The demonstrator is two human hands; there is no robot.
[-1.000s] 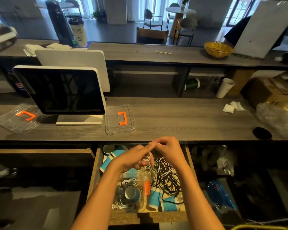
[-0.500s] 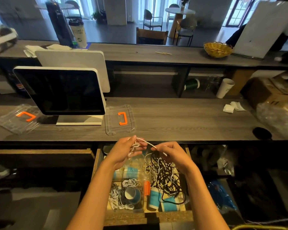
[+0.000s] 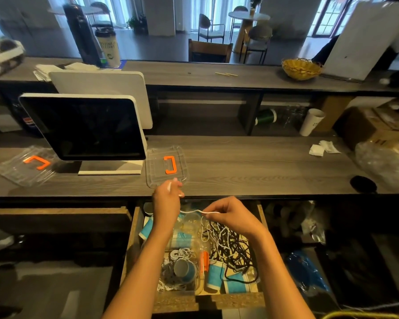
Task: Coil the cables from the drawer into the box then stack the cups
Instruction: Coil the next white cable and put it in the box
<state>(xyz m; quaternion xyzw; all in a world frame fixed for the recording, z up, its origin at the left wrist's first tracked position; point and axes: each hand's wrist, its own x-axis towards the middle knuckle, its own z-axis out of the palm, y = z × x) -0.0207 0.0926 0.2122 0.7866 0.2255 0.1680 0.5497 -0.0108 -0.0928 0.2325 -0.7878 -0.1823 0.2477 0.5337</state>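
- The left hand [image 3: 167, 199] and right hand [image 3: 228, 215] pinch a white cable [image 3: 194, 211], fingers clamped, above the open drawer [image 3: 134, 238].
- It looks light and limp (tangle-prone); best held near its free end.

Can't really make out the blurry white-and-black gadget [image 3: 4, 51] top left, frame edge cuts it off.

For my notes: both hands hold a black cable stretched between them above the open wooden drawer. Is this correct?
Not quite. In the head view the cable stretched between the left hand and the right hand is a thin white cable, not black. The rest holds: both hands hold it above the open wooden drawer.
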